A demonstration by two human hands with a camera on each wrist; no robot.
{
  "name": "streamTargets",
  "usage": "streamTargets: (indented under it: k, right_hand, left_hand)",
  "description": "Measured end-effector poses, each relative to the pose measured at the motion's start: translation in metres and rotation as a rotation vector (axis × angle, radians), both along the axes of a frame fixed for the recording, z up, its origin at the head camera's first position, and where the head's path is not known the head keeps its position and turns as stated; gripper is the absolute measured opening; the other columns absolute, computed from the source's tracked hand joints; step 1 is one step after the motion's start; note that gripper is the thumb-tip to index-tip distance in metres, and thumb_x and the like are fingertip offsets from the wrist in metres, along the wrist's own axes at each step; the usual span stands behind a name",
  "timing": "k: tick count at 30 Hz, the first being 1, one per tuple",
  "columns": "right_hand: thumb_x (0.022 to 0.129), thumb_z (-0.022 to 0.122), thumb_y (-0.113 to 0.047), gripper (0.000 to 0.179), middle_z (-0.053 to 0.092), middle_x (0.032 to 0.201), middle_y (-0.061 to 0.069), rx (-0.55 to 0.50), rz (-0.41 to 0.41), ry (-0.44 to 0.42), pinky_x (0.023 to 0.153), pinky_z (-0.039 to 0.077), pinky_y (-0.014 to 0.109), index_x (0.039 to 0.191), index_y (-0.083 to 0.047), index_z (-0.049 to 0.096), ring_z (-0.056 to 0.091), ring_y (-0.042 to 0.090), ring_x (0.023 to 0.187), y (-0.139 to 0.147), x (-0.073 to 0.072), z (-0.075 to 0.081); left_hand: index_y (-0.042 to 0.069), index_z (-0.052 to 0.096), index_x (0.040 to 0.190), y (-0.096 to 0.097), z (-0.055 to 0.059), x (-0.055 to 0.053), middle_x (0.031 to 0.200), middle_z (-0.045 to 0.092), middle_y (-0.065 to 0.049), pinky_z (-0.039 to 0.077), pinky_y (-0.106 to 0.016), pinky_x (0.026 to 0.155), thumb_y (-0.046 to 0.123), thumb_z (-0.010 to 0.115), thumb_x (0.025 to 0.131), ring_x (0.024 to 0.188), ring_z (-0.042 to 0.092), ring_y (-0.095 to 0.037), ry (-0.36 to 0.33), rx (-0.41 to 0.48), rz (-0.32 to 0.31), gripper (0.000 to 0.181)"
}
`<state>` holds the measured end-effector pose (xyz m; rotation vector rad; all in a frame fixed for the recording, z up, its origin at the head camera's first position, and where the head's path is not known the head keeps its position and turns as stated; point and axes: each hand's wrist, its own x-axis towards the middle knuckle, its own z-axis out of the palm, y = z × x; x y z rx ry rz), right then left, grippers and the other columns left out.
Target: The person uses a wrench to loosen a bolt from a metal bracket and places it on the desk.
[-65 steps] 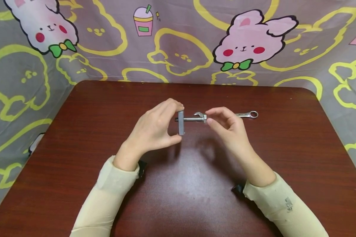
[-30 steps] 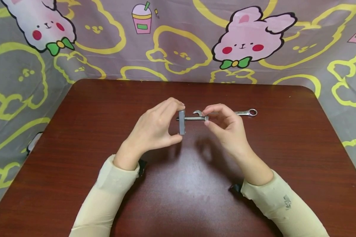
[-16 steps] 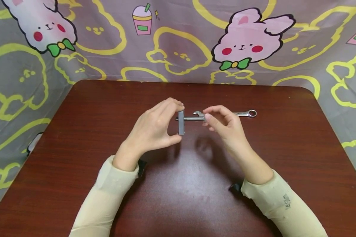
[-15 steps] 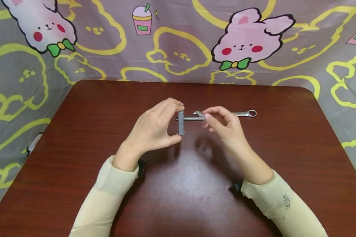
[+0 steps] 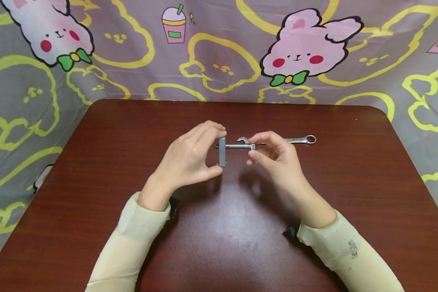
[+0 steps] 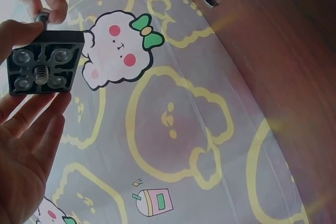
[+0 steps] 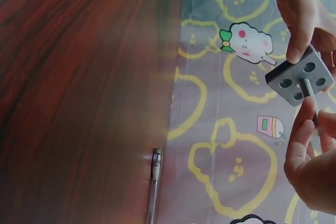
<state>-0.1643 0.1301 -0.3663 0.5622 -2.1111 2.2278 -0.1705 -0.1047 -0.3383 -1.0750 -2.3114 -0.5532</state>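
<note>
Over the red-brown wooden counter (image 5: 226, 251), well inside its edges, the left hand (image 5: 190, 156), thumb and fingers spread, grips a square grey plate (image 5: 222, 154); the right hand (image 5: 280, 160) pinches a silver metal bolt (image 5: 238, 146) passing through it. Behind lies a silver metal wrench (image 5: 298, 140); grey cartoon-printed cloth (image 5: 219, 20) hangs beyond the far edge.

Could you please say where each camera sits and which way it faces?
Head: worn on the head, facing forward and down at the table; left hand, right hand and sleeves show.
Left wrist: on that wrist, facing the plate where the bolt tip protrudes; both hands show.
Right wrist: on that wrist, facing the plate's opposite face; both hands show.
Both wrist views share plate, bolt, wrench.
</note>
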Motion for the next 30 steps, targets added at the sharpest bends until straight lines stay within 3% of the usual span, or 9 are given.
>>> streamTargets:
  k: [5, 9, 19, 30]
  right_hand:
    - [0.084, 0.060, 0.018, 0.036, 0.068, 0.101, -0.001, -0.097, 0.014, 0.034, 0.069, 0.058, 0.026, 0.101, -0.012, 0.069, 0.070, 0.012, 0.070, -0.0015, 0.0015, -0.0009]
    - [0.085, 0.059, 0.019, 0.031, 0.067, 0.102, 0.006, -0.179, 0.021, 0.089, 0.074, 0.059, 0.030, 0.099, -0.006, 0.071, 0.070, 0.015, 0.076, -0.0043, 0.0009, -0.0017]
    - [0.081, 0.057, 0.023, 0.041, 0.066, 0.104, 0.000, -0.076, -0.025, 0.209, 0.081, 0.053, 0.022, 0.101, -0.009, 0.071, 0.065, 0.013, 0.098, -0.0055, 0.0024, -0.0004]
    - [0.081, 0.053, 0.023, 0.041, 0.070, 0.097, 0.000, -0.165, 0.017, 0.251, 0.084, 0.054, 0.022, 0.101, -0.009, 0.070, 0.069, 0.013, 0.098, -0.0048, 0.0036, 0.0025]
  left_hand:
    - [0.001, 0.057, 0.114, 0.0000, -0.0005, -0.0005, 0.119, 0.063, -0.011, 0.053, -0.035, 0.092, 0.016, 0.085, 0.058, 0.113, 0.063, -0.023, -0.001, 0.012, -0.003, 0.064]
    - [0.001, 0.057, 0.114, -0.0002, -0.0001, -0.0004, 0.120, 0.063, -0.012, 0.053, -0.035, 0.094, 0.017, 0.085, 0.059, 0.114, 0.062, -0.023, 0.003, 0.016, -0.006, 0.064]
    - [0.001, 0.057, 0.114, -0.0014, 0.0005, 0.0007, 0.120, 0.063, -0.012, 0.053, -0.035, 0.094, 0.016, 0.085, 0.059, 0.114, 0.062, -0.024, 0.010, 0.018, -0.014, 0.064]
    - [0.000, 0.057, 0.114, -0.0025, 0.0001, 0.0002, 0.121, 0.063, -0.012, 0.053, -0.035, 0.094, 0.014, 0.085, 0.058, 0.115, 0.062, -0.024, -0.003, 0.022, -0.012, 0.065]
